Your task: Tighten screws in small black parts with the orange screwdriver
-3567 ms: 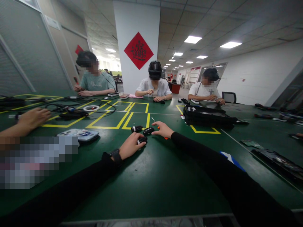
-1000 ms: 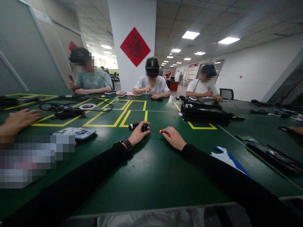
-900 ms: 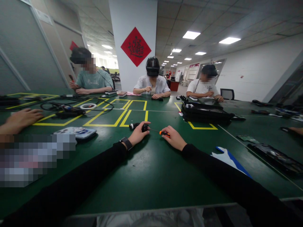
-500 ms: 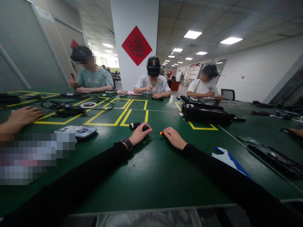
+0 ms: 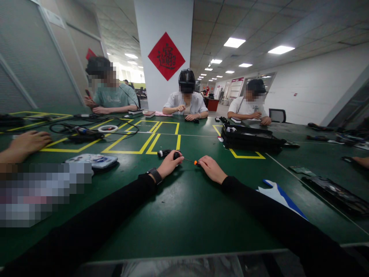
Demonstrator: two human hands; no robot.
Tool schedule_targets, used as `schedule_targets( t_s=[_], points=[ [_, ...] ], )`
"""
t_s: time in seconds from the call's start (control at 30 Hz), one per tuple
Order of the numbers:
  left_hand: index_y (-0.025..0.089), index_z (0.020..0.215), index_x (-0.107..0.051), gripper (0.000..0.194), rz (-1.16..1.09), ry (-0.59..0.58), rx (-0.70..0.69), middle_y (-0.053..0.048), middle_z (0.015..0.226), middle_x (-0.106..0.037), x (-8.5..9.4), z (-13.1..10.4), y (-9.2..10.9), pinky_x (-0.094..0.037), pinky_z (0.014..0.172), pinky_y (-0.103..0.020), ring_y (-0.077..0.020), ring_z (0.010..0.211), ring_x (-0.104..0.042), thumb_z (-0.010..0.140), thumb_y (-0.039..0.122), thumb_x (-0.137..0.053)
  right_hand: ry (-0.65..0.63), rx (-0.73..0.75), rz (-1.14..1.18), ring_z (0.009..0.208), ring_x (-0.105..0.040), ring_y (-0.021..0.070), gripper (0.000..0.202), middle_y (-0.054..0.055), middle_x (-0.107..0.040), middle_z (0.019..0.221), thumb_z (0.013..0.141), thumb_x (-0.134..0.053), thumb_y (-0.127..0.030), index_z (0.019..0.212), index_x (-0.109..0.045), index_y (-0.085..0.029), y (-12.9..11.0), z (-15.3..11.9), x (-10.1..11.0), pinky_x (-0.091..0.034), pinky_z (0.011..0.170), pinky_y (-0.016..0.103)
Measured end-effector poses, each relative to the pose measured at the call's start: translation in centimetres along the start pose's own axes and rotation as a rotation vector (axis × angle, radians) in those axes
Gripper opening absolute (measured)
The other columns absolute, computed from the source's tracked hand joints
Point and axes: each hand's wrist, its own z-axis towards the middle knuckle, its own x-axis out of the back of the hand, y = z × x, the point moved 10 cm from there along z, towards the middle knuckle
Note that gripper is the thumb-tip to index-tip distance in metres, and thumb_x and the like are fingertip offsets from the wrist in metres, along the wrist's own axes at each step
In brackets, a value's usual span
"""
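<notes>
My left hand (image 5: 168, 165), with a dark band on its wrist, is closed around the black handle of a screwdriver (image 5: 176, 155). The thin shaft points right, toward a small orange piece (image 5: 195, 162). At that piece, the fingers of my right hand (image 5: 212, 168) are pinched together; a dark bit shows by the fingertips, and its kind is too small to make out. The shaft tip appears to meet the orange piece. Just beyond my left hand, a black cylindrical object (image 5: 163, 153) lies on the green table (image 5: 173, 223).
A phone in a patterned case (image 5: 95, 160) lies left, near another person's hand (image 5: 30, 142). Black cables (image 5: 66, 125) and a white ring (image 5: 107, 129) sit farther back. Right are a black housing (image 5: 250, 137), a blue-white wrapper (image 5: 284, 196) and an opened device (image 5: 337, 192). Several people sit around.
Both hands hold nearly the same place and grip. The orange piece and my right hand have shifted very slightly left.
</notes>
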Motion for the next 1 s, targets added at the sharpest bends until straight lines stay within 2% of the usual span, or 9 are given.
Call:
schedule_targets(
  t_s=[0.2, 0.3, 0.4, 0.5, 0.57, 0.7, 0.83, 1.0],
  points=[
    [0.017, 0.085, -0.051, 0.026, -0.029, 0.021, 0.040, 0.001, 0.070, -0.055, 0.19, 0.15, -0.60, -0.041, 0.061, -0.025, -0.0111, 0.061, -0.053, 0.070, 0.038, -0.054, -0.002, 0.013, 0.040, 0.079, -0.048, 0.0133, 0.015, 0.004, -0.054, 0.087, 0.081, -0.047, -0.027, 0.087, -0.054, -0.016, -0.12, -0.26, 0.06, -0.039, 0.075, 0.028],
    [0.017, 0.085, -0.051, 0.028, -0.002, 0.010, 0.015, 0.002, 0.066, -0.055, 0.15, 0.12, -0.39, -0.041, 0.061, -0.025, -0.0111, 0.060, -0.052, 0.070, 0.040, -0.054, -0.021, -0.005, 0.069, 0.077, -0.049, 0.0127, 0.018, 0.003, -0.054, 0.087, 0.077, -0.053, -0.029, 0.090, -0.052, -0.016, -0.05, -0.34, -0.15, -0.039, 0.072, 0.027],
    [0.016, 0.085, -0.052, 0.028, 0.004, 0.001, 0.001, 0.002, 0.066, -0.055, 0.06, 0.05, -0.23, -0.041, 0.061, -0.025, -0.0110, 0.060, -0.052, 0.070, 0.040, -0.054, -0.003, -0.013, 0.061, 0.080, -0.049, 0.0133, 0.018, 0.004, -0.055, 0.087, 0.082, -0.045, -0.029, 0.090, -0.055, -0.016, -0.04, -0.21, 0.04, -0.038, 0.075, 0.028],
    [0.016, 0.086, -0.052, 0.028, -0.011, 0.003, 0.005, 0.001, 0.069, -0.055, 0.04, 0.02, -0.25, -0.041, 0.061, -0.025, -0.0110, 0.062, -0.053, 0.070, 0.040, -0.054, -0.005, 0.005, 0.019, 0.081, -0.048, 0.0140, 0.025, 0.005, -0.056, 0.083, 0.086, -0.037, -0.026, 0.081, -0.059, -0.015, -0.25, -0.03, 0.09, -0.037, 0.078, 0.029],
    [0.017, 0.086, -0.051, 0.029, -0.027, 0.004, 0.010, 0.001, 0.070, -0.055, 0.04, 0.03, -0.30, -0.041, 0.062, -0.025, -0.0110, 0.063, -0.053, 0.070, 0.040, -0.055, -0.016, 0.028, 0.000, 0.081, -0.048, 0.0143, 0.024, 0.005, -0.055, 0.082, 0.086, -0.039, -0.025, 0.077, -0.059, -0.015, -0.52, -0.01, 0.06, -0.036, 0.078, 0.029],
    [0.016, 0.086, -0.051, 0.030, -0.048, -0.013, 0.022, 0.001, 0.070, -0.055, -0.05, 0.01, -0.45, -0.041, 0.061, -0.025, -0.0110, 0.062, -0.053, 0.070, 0.041, -0.055, 0.003, 0.041, 0.020, 0.081, -0.048, 0.0140, 0.013, 0.004, -0.055, 0.086, 0.080, -0.048, -0.024, 0.084, -0.057, -0.016, -0.79, -0.24, 0.41, -0.038, 0.077, 0.028],
    [0.016, 0.085, -0.052, 0.029, -0.010, -0.031, -0.010, 0.001, 0.068, -0.054, -0.16, -0.07, -0.01, -0.041, 0.061, -0.024, -0.0105, 0.061, -0.051, 0.070, 0.040, -0.056, 0.004, 0.045, 0.054, 0.079, -0.049, 0.0135, 0.016, 0.003, -0.054, 0.087, 0.074, -0.056, -0.023, 0.088, -0.054, -0.016, -0.92, -0.41, 0.36, -0.039, 0.074, 0.026],
    [0.016, 0.087, -0.051, 0.029, 0.002, -0.037, -0.008, 0.001, 0.070, -0.055, -0.24, -0.06, 0.06, -0.040, 0.062, -0.024, -0.0106, 0.062, -0.051, 0.070, 0.040, -0.055, 0.006, 0.011, -0.008, 0.084, -0.048, 0.0147, 0.017, 0.004, -0.056, 0.085, 0.082, -0.045, -0.026, 0.082, -0.058, -0.015, -0.25, -0.10, 0.14, -0.036, 0.079, 0.029]
  ],
)
